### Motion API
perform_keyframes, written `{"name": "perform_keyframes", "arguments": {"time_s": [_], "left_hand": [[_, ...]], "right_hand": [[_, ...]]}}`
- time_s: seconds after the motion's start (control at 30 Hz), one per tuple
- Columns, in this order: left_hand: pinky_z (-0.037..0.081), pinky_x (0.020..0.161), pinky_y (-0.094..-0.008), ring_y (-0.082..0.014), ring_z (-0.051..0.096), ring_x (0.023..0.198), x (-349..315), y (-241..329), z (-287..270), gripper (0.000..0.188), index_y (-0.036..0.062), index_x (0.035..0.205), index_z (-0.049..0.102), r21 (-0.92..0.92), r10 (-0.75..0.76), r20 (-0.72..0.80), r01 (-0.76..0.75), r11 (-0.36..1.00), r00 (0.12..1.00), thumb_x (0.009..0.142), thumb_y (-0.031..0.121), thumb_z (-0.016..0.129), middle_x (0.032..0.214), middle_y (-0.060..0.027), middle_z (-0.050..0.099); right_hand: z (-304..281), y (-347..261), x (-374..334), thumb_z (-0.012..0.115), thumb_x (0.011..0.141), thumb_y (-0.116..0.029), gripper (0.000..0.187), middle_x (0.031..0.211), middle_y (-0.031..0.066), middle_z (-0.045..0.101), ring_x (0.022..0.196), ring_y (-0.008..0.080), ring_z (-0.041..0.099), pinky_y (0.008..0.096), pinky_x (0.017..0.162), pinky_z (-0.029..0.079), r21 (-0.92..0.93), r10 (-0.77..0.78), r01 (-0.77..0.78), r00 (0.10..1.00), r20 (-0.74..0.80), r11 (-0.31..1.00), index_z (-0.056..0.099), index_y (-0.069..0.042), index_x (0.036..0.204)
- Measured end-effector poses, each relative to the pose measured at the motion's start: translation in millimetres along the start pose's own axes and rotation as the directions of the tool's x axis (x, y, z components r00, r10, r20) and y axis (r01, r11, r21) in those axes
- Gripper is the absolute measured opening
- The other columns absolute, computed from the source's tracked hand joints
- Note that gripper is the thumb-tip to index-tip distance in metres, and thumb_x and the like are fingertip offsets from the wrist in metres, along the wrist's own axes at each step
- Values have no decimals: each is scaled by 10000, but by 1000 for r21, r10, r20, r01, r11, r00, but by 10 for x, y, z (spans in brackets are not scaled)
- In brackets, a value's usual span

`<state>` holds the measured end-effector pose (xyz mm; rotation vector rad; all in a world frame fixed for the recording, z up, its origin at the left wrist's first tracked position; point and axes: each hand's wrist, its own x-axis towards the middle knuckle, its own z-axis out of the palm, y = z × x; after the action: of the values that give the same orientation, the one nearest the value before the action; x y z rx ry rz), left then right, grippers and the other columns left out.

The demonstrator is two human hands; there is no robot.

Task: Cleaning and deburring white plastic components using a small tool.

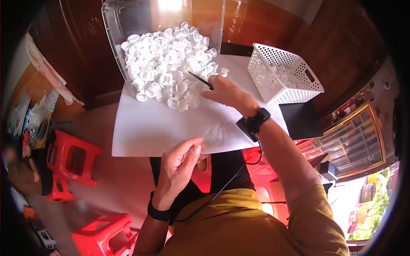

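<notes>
My right hand (pixel 228 93) reaches over the white-covered table and grips a thin black pointed tool (pixel 200 80). The tool's tip points up and left, over a large heap of small clear plastic ring-like pieces (pixel 164 64). They spill out of a transparent plastic bin (pixel 112 40) onto the white sheet (pixel 145 132). Closer to my body, my left hand (pixel 177 166) is held at the table's front edge. Its thumb and fingers are curled together; what lies between them, if anything, I cannot make out.
A white perforated basket (pixel 294 94) with some clear pieces inside stands at the right. Red plastic stools (pixel 74 158) are on the floor to the left, with another person (pixel 27 166) beside them. A cable (pixel 222 187) runs across my lap between my wristbands.
</notes>
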<state>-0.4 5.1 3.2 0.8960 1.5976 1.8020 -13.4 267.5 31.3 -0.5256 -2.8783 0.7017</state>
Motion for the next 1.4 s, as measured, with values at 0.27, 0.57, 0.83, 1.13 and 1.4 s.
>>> {"name": "perform_keyframes", "arguments": {"time_s": [0.27, 0.57, 0.83, 1.13, 1.4], "left_hand": [[517, 704, -273, -136, 614, 792, 184, 10, 26, 410, -8, 1320, 465, 42, 81, -80, -77, 996, 994, 945, 123, 566, 1074, -155, 610], [544, 718, -277, -142, 614, 804, 403, -143, 162, 411, -29, 1287, 458, 84, 126, 62, -131, 988, 990, 908, 40, 598, 1067, -120, 559], [518, 728, -267, -125, 607, 787, 425, 18, 112, 364, -56, 1228, 543, -180, -63, 59, 72, 981, 996, 983, 212, 515, 969, -91, 625], [533, 764, -289, -148, 616, 832, 435, 38, 99, 394, -58, 1246, 533, -260, -110, 70, 124, 958, 991, 991, 240, 490, 984, -108, 620], [506, 859, -359, -240, 607, 1015, 392, -51, 176, 411, -69, 1292, 448, -106, 101, -61, -107, 989, 993, 959, 165, 506, 1132, -205, 605]], "right_hand": [[-359, -445, -503, 681, 832, -307, 344, 600, 30, 518, 480, 120, 487, 290, 436, 381, 294, 51, -100, 985, 168, 951, 555, 7, 772], [-131, -392, -985, 675, 881, -375, 393, 586, -39, 442, 548, 49, 398, 237, 460, 324, 686, 53, -341, 914, 403, 643, 606, 9, 830], [-194, -180, -1095, 623, 917, -149, 154, 669, -42, 522, 602, 20, 431, 203, 519, 338, 840, -24, -383, 905, 424, 385, 641, 1, 946], [-112, -233, -1124, 604, 919, -82, 109, 725, 2, 618, 661, 42, 519, 212, 604, 432, 917, -88, -273, 947, 310, 291, 631, 24, 915], [23, -311, -1176, 619, 932, -181, 201, 648, -3, 572, 479, 31, 468, 197, 426, 361, 910, 58, -367, 930, 363, 195, 625, 20, 929]]}}
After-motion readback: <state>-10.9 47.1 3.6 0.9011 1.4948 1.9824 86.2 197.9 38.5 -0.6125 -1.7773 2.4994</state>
